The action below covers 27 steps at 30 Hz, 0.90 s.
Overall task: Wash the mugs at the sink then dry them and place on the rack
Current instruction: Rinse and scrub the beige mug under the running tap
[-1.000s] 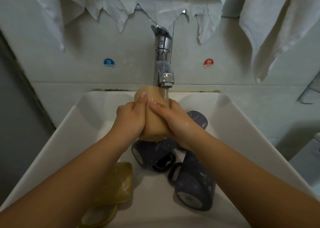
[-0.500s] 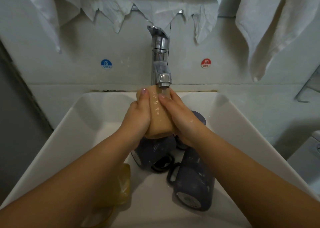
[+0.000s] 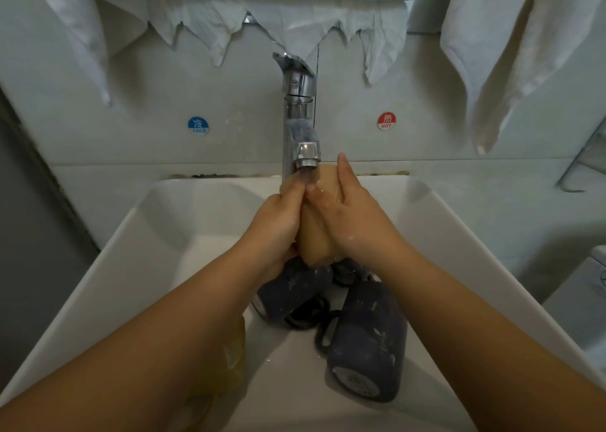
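Head view: both hands grip tan mug (image 3: 316,231); sink (image 3: 137,287) holds dark mugs (image 3: 367,340).

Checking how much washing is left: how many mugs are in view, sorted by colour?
Tan mug, gripped by left hand and right hand under the faucet: 1
Dark blue mugs lying in the sink: 3
Total: 4

Pale tiled wall (image 3: 98,143), white hanging towels (image 3: 511,54)
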Available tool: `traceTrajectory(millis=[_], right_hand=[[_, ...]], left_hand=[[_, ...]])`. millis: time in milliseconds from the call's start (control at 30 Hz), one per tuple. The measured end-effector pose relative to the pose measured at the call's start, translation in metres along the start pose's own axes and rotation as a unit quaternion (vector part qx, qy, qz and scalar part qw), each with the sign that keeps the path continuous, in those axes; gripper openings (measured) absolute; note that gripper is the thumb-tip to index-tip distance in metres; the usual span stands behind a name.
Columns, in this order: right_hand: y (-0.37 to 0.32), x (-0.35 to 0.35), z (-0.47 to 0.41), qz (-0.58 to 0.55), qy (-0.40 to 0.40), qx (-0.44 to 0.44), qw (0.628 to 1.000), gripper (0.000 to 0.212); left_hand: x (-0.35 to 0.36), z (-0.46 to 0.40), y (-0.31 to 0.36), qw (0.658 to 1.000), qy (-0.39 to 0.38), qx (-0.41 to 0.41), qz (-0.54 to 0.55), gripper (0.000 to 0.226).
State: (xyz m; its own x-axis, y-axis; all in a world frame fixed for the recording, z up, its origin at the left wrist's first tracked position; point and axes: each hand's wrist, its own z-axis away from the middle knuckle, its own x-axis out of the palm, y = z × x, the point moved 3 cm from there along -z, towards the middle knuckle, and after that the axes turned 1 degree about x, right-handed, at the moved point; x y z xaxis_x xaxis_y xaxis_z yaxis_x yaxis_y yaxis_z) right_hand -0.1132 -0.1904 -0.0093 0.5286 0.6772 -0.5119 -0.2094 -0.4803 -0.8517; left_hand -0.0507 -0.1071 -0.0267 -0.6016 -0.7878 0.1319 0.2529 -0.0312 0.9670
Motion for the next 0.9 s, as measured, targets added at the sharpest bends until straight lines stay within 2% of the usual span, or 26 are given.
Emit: traceTrajectory(millis=[167, 233, 500, 633, 700, 800, 900], right_hand=[[0.007, -0.004, 0.004, 0.004, -0.045, -0.002, 0.999, 0.092], [0.007, -0.004, 0.006, -0.009, -0.055, -0.013, 0.998, 0.091], [0.005, 0.014, 0.007, -0.053, -0.098, -0.037, 0.993, 0.087], [0.004, 0.016, 0.007, -0.064, -0.12, -0.072, 0.988, 0.07], [0.006, 0.019, 0.006, -0.047, -0.122, -0.089, 0.987, 0.078], [0.01, 0.026, 0.004, -0.055, -0.125, -0.091, 0.987, 0.077], [0.011, 0.028, -0.001, -0.079, -0.072, -0.083, 0.991, 0.053]], left_hand=[[0.002, 0.001, -0.003, 0.998, -0.052, -0.044, 0.005, 0.071], [-0.001, 0.001, -0.005, 0.998, -0.05, -0.049, -0.006, 0.08], [-0.025, -0.001, 0.001, 0.996, 0.013, -0.023, -0.088, 0.064], [-0.045, 0.001, 0.005, 0.996, 0.014, -0.069, -0.058, 0.047], [-0.051, 0.003, 0.006, 0.996, 0.008, -0.064, -0.054, 0.04], [-0.053, 0.003, 0.004, 0.996, 0.028, -0.05, -0.068, 0.059], [-0.046, 0.002, 0.002, 0.998, 0.046, -0.027, -0.041, 0.059]])
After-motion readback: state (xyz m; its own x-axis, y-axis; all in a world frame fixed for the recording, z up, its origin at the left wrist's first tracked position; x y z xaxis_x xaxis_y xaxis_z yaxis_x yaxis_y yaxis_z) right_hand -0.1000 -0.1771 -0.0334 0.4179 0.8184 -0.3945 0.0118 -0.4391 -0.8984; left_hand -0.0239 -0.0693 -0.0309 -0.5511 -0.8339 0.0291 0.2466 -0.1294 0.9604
